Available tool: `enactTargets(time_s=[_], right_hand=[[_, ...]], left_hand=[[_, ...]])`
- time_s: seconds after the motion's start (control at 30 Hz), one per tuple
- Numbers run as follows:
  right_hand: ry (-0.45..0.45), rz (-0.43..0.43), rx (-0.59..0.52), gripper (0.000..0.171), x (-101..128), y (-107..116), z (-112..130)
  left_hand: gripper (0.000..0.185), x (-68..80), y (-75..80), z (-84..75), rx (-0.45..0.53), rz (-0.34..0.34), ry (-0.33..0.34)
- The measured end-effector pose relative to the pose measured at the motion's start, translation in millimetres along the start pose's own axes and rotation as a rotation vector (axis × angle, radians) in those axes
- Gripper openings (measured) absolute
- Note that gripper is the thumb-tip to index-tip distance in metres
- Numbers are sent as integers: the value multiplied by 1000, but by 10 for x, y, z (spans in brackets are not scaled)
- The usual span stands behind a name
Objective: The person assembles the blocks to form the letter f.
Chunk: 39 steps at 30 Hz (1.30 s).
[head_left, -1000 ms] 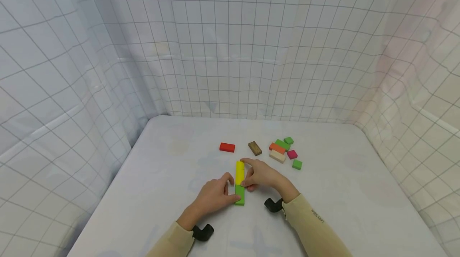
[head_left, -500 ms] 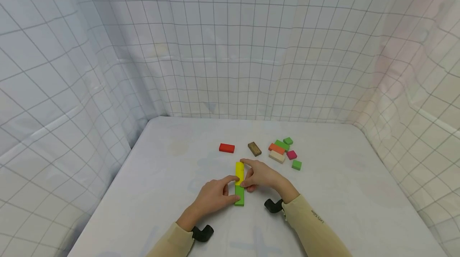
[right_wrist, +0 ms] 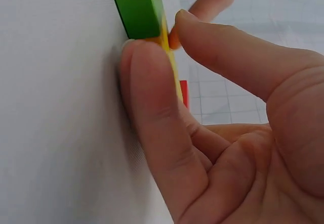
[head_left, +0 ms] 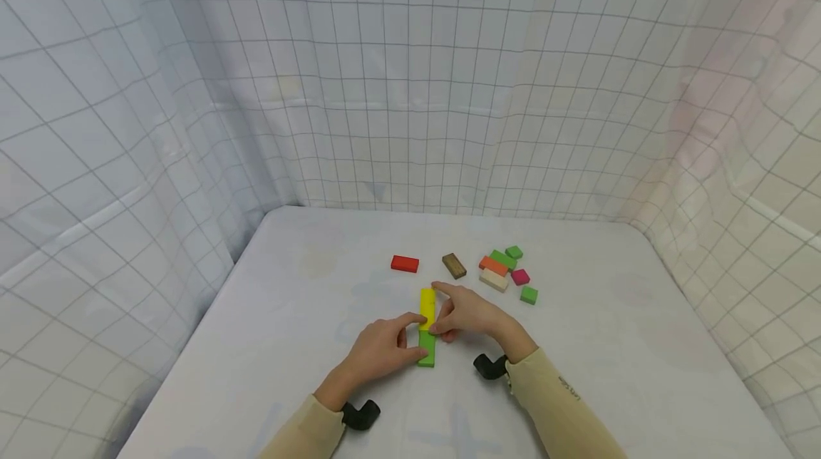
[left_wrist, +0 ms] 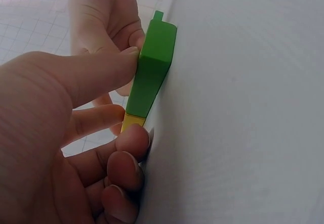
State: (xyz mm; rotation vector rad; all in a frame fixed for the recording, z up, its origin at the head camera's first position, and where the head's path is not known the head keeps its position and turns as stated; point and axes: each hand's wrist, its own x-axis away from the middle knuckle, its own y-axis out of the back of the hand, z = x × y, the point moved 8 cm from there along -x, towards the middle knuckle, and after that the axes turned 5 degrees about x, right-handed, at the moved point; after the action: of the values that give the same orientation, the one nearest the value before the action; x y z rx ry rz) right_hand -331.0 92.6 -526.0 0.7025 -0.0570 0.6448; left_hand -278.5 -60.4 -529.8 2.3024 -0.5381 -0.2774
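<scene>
A yellow block (head_left: 427, 306) and a green block (head_left: 426, 351) lie end to end in one line on the table, the yellow one farther from me. My left hand (head_left: 381, 348) comes from the left; its thumb presses the green block and its index fingertip touches the yellow one. In the left wrist view the green block (left_wrist: 154, 62) sits between thumb and curled fingers. From the right, my right hand (head_left: 471, 311) grips the yellow block, index finger at its far end and thumb close to the joint. Fingers hide most of the yellow block (right_wrist: 176, 75) in the right wrist view.
Behind the hands lie a red block (head_left: 405, 264) and a brown block (head_left: 454, 266). To their right, orange (head_left: 494, 266), cream (head_left: 494, 280), magenta (head_left: 520, 277) and several green pieces (head_left: 529, 295) are grouped. White gridded curtains (head_left: 417, 124) surround the table.
The left index finger has come across from beside the blocks onto the yellow block. The right hand and both blocks stay about where they were.
</scene>
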Motion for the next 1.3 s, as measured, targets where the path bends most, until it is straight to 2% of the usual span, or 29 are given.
enactTargets(time_s=[0.23,0.47,0.73,1.0,1.1,1.3], right_hand=[[17,-57,92,77,38,203,4],[63,-140,175,62,29,407,118],[99,-217,266,49,-35,546,164],[74,-281,265,40,-133,740,117],[70,-297,272,38,-199,808,120],[83,-283,309,37,-374,905,118]], left_hand=[[50,-4,-1,-30,-6,1,-2],[50,16,14,-21,-29,3,28],[50,14,16,-27,-23,-2,0],[50,1,-3,-28,-11,-5,-22],[50,1,1,-12,-14,-5,-7],[50,-12,12,2,-20,-3,11]])
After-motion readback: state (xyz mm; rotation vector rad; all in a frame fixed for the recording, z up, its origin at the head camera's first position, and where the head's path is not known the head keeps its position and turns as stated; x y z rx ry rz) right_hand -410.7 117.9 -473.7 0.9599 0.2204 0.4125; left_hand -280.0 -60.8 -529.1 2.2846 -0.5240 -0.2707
